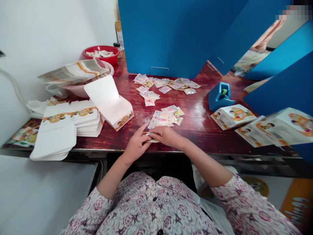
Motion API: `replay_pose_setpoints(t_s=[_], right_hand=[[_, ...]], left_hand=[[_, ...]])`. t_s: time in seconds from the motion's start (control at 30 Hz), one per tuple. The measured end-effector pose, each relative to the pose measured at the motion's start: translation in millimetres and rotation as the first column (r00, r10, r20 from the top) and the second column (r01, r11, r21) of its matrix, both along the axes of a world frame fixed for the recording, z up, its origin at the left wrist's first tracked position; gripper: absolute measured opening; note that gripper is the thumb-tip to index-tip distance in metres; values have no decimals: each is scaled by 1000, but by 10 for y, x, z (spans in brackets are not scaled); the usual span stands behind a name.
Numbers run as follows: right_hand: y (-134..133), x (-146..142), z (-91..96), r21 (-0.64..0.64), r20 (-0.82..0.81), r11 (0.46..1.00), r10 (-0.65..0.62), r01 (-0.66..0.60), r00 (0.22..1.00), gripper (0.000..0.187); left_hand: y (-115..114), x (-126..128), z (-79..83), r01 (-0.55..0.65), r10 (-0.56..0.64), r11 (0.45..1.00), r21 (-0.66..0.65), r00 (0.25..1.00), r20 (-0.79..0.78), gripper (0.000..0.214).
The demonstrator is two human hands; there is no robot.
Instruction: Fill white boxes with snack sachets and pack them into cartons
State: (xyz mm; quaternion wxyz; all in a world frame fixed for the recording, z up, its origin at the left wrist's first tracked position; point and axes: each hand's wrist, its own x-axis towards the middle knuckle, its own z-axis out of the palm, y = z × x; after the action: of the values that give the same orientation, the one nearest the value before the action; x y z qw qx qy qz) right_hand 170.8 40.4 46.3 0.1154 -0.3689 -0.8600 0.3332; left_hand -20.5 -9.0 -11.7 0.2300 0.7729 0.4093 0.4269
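Note:
My left hand (135, 144) and my right hand (164, 135) meet at the near edge of the dark red table (200, 130). Together they pinch a small stack of printed sachets (152, 140), mostly hidden under the fingers. Just beyond the hands lies a loose pile of sachets (166, 118). More sachets (149, 95) are scattered further back, and a row of them (171, 83) lies by the blue divider. An open white carton (112, 104) with its lid up stands to the left of the hands.
A stack of flat carton blanks (73, 122) lies at the left. A pink bowl (80, 89) holds printed sheets, with a red bowl (102, 54) behind. A blue tape dispenser (220, 96) and closed boxes (232, 116) lie right. Blue dividers (176, 36) wall the back.

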Motion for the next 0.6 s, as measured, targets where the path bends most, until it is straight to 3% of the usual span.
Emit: replay_pose_setpoints(t_s=[0.07,0.13,0.2,0.27,0.33,0.43,0.5,0.6], right_hand=[[-20,60,-12,-32,-5,999,-22,22,1000,43],[53,151,-6,-27,-31,991,-130,129,991,48],[190,232,13,78,-60,949,-300,304,952,44],[330,257,38,214,11,888,-419,407,908,33],[413,211,61,332,219,876,-432,350,875,26],[390,72,67,426,475,892,-362,151,802,30],[319,9,48,437,506,893,-342,107,792,25],[258,37,26,373,423,910,-341,182,839,12]], left_hand=[[-18,-4,1,25,-25,999,25,1000,-13,18],[-37,-3,-2,37,-35,997,73,999,-26,17],[-48,1,-7,35,-33,995,98,999,-25,13],[-48,7,-11,21,-20,997,70,1000,-9,12],[-42,9,-13,-13,13,1000,-16,1000,2,23],[-34,7,-10,-49,49,990,-135,999,-1,41],[-34,5,-2,-37,37,989,-146,999,-3,32],[-36,3,20,-29,28,992,-121,1000,-11,15]])
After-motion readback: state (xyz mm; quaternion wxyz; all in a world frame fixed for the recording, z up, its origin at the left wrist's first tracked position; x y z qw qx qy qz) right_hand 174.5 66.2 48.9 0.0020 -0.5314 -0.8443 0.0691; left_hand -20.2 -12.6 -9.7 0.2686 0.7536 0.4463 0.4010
